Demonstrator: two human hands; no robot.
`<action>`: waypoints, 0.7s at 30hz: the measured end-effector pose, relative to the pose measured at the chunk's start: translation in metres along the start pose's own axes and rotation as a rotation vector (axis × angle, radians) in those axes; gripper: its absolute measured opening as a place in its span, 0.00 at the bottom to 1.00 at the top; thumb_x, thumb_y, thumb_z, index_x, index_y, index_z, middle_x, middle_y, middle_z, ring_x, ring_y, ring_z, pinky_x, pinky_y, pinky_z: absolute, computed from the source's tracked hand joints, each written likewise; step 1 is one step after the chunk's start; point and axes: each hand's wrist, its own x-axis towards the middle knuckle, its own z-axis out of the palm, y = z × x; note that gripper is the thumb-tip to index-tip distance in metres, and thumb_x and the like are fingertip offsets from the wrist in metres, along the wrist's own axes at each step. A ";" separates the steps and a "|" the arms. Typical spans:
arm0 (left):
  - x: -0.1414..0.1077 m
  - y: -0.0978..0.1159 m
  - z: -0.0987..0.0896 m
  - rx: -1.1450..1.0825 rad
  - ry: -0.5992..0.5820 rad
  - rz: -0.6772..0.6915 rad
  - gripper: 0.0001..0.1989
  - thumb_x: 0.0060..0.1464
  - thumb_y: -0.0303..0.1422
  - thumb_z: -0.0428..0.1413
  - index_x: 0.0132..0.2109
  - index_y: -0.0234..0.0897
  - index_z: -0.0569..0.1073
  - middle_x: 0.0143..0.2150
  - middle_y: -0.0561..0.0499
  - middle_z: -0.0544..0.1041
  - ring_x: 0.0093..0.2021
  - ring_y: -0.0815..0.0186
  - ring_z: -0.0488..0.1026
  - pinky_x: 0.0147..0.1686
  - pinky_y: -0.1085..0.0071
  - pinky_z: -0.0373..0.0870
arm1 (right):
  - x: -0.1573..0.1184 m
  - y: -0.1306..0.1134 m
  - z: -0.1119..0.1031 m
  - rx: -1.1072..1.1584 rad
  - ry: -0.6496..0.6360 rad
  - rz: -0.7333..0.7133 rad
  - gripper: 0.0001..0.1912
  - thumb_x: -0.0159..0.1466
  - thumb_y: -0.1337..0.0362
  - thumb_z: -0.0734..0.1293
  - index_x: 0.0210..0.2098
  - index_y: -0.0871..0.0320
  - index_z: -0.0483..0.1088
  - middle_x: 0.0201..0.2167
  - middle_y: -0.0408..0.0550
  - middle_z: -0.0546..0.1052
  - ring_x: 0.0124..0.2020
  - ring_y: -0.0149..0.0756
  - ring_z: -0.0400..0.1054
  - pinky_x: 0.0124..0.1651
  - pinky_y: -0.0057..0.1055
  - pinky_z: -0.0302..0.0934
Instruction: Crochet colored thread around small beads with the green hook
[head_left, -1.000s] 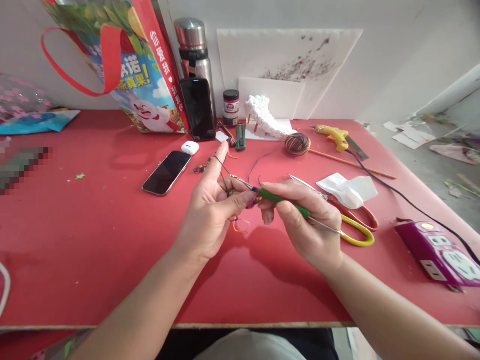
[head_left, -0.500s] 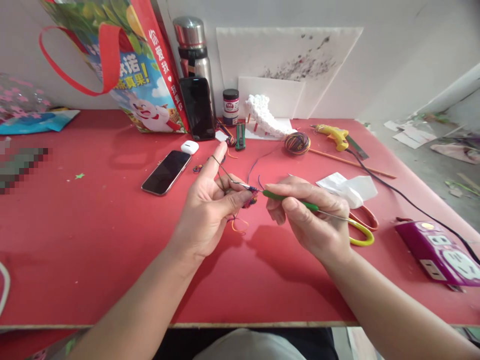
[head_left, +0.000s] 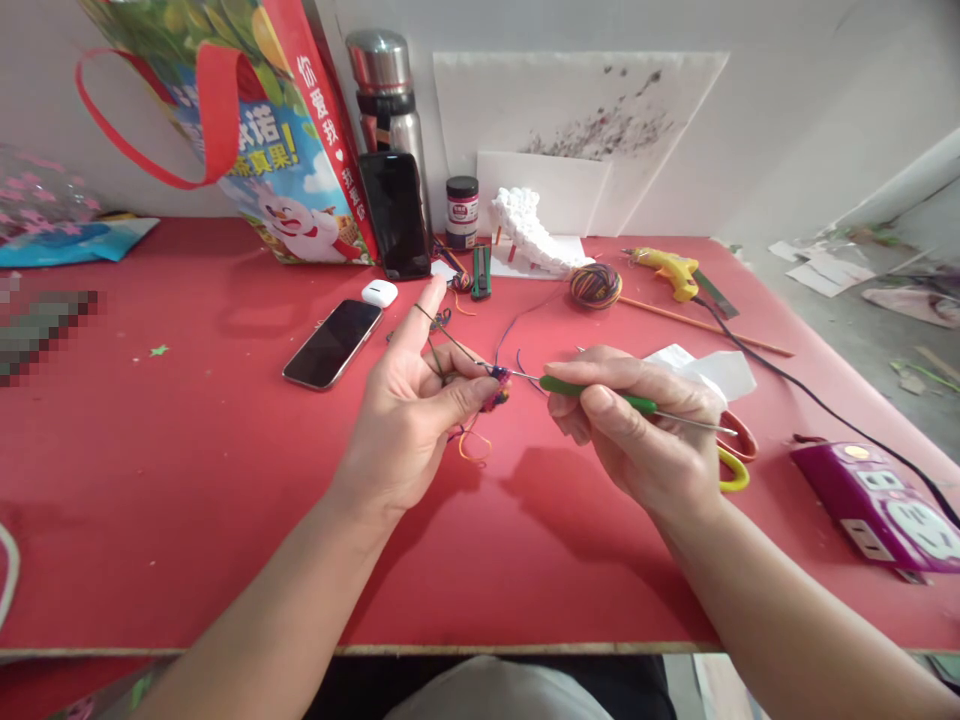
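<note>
Between the thumb and fingers of my left hand (head_left: 409, 420) is a small multicoloured crochet piece (head_left: 496, 388). Dark yarn runs from it up around my raised left index finger. My right hand (head_left: 637, 415) grips a crochet hook (head_left: 596, 393) by its green handle, and the metal tip reaches into the top of the piece. Loose orange and purple yarn ends (head_left: 472, 445) hang below the work. A ball of multicoloured yarn (head_left: 595, 287) lies behind my hands, with a strand trailing toward the piece.
Scissors (head_left: 733, 468) lie partly hidden beneath my right hand, beside white paper (head_left: 709, 375). A yellow glue gun (head_left: 667, 270) with a black cord and a purple box (head_left: 874, 505) are to the right. Phones (head_left: 334, 345), a flask (head_left: 381, 70) and a bag (head_left: 292, 170) stand left and behind.
My right hand has moved right with the hook, drawing more of its shaft out of the crochet piece. My left index finger has tilted slightly left.
</note>
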 end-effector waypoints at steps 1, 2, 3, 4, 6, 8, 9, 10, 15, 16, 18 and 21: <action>0.000 0.000 0.000 0.008 0.002 0.001 0.66 0.45 0.22 0.75 0.83 0.47 0.50 0.31 0.61 0.78 0.33 0.71 0.78 0.27 0.78 0.69 | 0.000 0.000 -0.001 0.002 -0.002 -0.002 0.09 0.72 0.58 0.75 0.49 0.45 0.88 0.32 0.48 0.82 0.30 0.35 0.73 0.29 0.33 0.68; 0.000 0.000 -0.001 0.013 0.002 0.002 0.67 0.45 0.22 0.75 0.84 0.48 0.49 0.31 0.61 0.78 0.32 0.70 0.78 0.27 0.78 0.69 | 0.001 -0.001 -0.002 0.003 -0.004 -0.002 0.09 0.72 0.58 0.75 0.49 0.45 0.88 0.32 0.48 0.82 0.29 0.35 0.72 0.29 0.33 0.67; 0.000 0.000 -0.001 0.014 0.001 0.004 0.67 0.45 0.22 0.75 0.84 0.48 0.49 0.31 0.61 0.78 0.32 0.70 0.78 0.27 0.77 0.70 | 0.001 -0.002 -0.002 0.002 -0.004 0.000 0.09 0.72 0.58 0.75 0.49 0.45 0.88 0.32 0.48 0.81 0.29 0.35 0.72 0.28 0.33 0.67; 0.000 -0.001 -0.001 0.014 0.000 0.006 0.66 0.46 0.22 0.74 0.84 0.48 0.49 0.31 0.60 0.78 0.32 0.70 0.78 0.28 0.77 0.70 | 0.001 -0.003 -0.003 0.001 -0.001 0.002 0.09 0.72 0.58 0.75 0.49 0.45 0.88 0.31 0.48 0.81 0.29 0.34 0.72 0.28 0.33 0.67; 0.000 -0.001 -0.002 0.008 -0.008 0.010 0.63 0.49 0.22 0.73 0.83 0.48 0.50 0.32 0.60 0.79 0.32 0.70 0.79 0.31 0.77 0.74 | 0.002 -0.006 -0.004 0.000 0.007 0.009 0.09 0.72 0.59 0.76 0.49 0.46 0.89 0.30 0.47 0.80 0.28 0.34 0.71 0.28 0.33 0.67; 0.000 0.000 -0.002 0.005 -0.015 0.014 0.60 0.50 0.22 0.72 0.83 0.47 0.52 0.32 0.60 0.80 0.32 0.71 0.79 0.34 0.76 0.76 | 0.004 -0.008 -0.005 0.004 0.013 0.011 0.08 0.71 0.59 0.76 0.48 0.46 0.89 0.29 0.47 0.80 0.28 0.34 0.71 0.27 0.33 0.67; 0.000 0.000 -0.002 0.006 -0.019 0.014 0.59 0.51 0.22 0.72 0.83 0.47 0.53 0.32 0.59 0.80 0.32 0.71 0.79 0.35 0.76 0.76 | 0.004 -0.009 -0.006 0.006 0.015 0.011 0.08 0.71 0.59 0.77 0.48 0.46 0.89 0.29 0.47 0.80 0.27 0.34 0.71 0.27 0.33 0.67; 0.000 0.000 -0.002 0.009 -0.024 0.015 0.59 0.51 0.23 0.72 0.83 0.47 0.54 0.32 0.59 0.80 0.33 0.71 0.79 0.34 0.76 0.76 | 0.005 -0.009 -0.007 0.006 0.016 0.012 0.08 0.70 0.59 0.77 0.47 0.46 0.89 0.29 0.47 0.80 0.27 0.34 0.71 0.27 0.32 0.67; 0.000 0.000 -0.002 0.013 -0.045 0.032 0.57 0.51 0.23 0.72 0.82 0.47 0.56 0.32 0.59 0.79 0.34 0.71 0.79 0.37 0.76 0.76 | 0.006 -0.010 -0.010 -0.015 0.021 0.000 0.07 0.70 0.60 0.77 0.46 0.47 0.89 0.29 0.47 0.80 0.28 0.34 0.71 0.26 0.32 0.66; 0.000 -0.001 -0.003 0.013 -0.048 0.035 0.56 0.52 0.23 0.72 0.82 0.47 0.56 0.32 0.59 0.79 0.34 0.71 0.79 0.37 0.76 0.76 | 0.006 -0.010 -0.011 -0.017 0.019 -0.006 0.07 0.70 0.60 0.77 0.46 0.47 0.89 0.29 0.47 0.81 0.28 0.34 0.72 0.26 0.32 0.65; 0.000 -0.001 -0.003 0.015 -0.055 0.036 0.56 0.52 0.23 0.71 0.82 0.48 0.57 0.32 0.59 0.79 0.34 0.71 0.79 0.37 0.77 0.76 | 0.006 -0.010 -0.012 -0.014 0.010 -0.011 0.07 0.70 0.60 0.77 0.46 0.48 0.89 0.29 0.48 0.80 0.28 0.35 0.72 0.26 0.32 0.65; 0.000 -0.001 -0.003 0.018 -0.062 0.031 0.55 0.53 0.23 0.71 0.81 0.49 0.58 0.32 0.59 0.79 0.34 0.70 0.79 0.36 0.76 0.76 | 0.006 -0.011 -0.013 -0.006 -0.003 -0.007 0.07 0.70 0.59 0.77 0.46 0.48 0.89 0.29 0.48 0.80 0.28 0.35 0.71 0.26 0.32 0.64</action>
